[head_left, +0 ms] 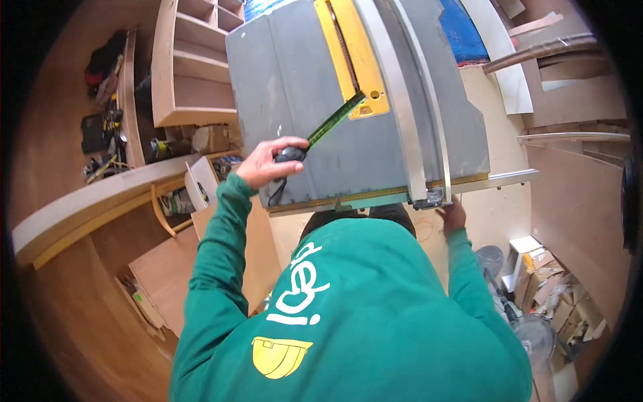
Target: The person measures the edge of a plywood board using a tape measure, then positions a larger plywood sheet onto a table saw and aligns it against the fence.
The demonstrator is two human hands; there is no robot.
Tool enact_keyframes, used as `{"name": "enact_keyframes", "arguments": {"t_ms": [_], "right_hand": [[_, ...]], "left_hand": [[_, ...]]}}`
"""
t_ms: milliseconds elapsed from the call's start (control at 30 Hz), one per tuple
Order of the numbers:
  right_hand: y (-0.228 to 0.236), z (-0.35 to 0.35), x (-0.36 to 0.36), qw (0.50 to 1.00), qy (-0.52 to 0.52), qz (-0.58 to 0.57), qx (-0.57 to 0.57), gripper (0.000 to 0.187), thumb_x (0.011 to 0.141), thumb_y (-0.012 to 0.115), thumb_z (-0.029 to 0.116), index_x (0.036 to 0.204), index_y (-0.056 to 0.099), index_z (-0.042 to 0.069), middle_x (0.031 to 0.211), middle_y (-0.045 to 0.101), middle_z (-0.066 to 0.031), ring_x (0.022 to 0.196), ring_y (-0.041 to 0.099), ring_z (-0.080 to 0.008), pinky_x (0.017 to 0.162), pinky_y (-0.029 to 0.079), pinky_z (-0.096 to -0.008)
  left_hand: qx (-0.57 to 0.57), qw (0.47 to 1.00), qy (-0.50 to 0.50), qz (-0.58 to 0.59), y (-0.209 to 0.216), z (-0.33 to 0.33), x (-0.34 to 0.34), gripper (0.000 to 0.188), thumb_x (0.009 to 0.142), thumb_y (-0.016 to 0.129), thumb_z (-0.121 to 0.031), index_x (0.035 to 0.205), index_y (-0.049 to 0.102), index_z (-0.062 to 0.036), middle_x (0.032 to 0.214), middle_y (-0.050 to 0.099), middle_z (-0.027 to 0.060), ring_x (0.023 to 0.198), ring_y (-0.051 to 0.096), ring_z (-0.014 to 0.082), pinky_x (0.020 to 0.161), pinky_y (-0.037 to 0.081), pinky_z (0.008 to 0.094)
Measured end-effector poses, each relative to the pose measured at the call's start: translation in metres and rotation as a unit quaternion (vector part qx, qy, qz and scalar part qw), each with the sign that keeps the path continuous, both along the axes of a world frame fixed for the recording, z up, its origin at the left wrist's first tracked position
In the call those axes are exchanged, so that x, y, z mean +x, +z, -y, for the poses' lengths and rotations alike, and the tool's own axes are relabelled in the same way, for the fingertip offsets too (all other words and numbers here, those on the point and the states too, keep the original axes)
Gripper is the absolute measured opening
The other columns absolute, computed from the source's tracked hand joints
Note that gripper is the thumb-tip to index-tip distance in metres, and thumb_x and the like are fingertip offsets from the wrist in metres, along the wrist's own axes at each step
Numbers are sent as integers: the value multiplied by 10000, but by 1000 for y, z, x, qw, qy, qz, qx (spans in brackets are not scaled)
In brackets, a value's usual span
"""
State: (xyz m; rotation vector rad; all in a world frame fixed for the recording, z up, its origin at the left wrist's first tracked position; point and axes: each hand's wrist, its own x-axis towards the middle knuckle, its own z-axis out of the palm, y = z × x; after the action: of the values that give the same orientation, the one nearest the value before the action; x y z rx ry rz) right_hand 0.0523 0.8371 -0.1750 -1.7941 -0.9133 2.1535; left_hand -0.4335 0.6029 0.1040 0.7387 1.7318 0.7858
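Closed round a black tape measure case (290,155), the left hand's (266,166) grip rests near the front edge of the grey saw desk (295,87). Its green tape blade (335,120) runs out diagonally from the case to the near end of the yellow insert plate (351,53) around the saw slot. At the desk's front right corner, the right hand (454,216) touches the foot of the metal fence (408,100); how far that grip is closed cannot be told.
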Motion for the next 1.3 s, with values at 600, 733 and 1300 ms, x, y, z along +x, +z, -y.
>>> {"name": "enact_keyframes", "arguments": {"t_ms": [600,733,1300], "right_hand": [[98,78,-75,985,-140,-11,97,290,1078,450,360,1220,558,131,1054,667,-53,894,674,-203,769,549,-362],[89,80,-76,981,-128,14,146,278,1063,446,335,1184,589,129,982,672,-42,809,675,-192,731,552,-348],[102,47,-73,952,-184,-161,-185,311,1008,484,438,961,613,158,750,595,-41,640,545,-177,604,424,-358]], "left_hand": [[30,972,-233,7,-52,-91,-139,680,777,810,-508,1298,701,-85,1194,707,98,1072,640,224,1055,464,298],[40,969,-243,12,-54,-93,-143,710,768,806,-542,1296,701,-79,1191,706,100,1067,641,223,1058,462,300],[58,970,-236,-9,-62,-107,-140,758,769,784,-641,1302,700,-109,1160,701,111,1040,637,267,1033,488,315]]}}
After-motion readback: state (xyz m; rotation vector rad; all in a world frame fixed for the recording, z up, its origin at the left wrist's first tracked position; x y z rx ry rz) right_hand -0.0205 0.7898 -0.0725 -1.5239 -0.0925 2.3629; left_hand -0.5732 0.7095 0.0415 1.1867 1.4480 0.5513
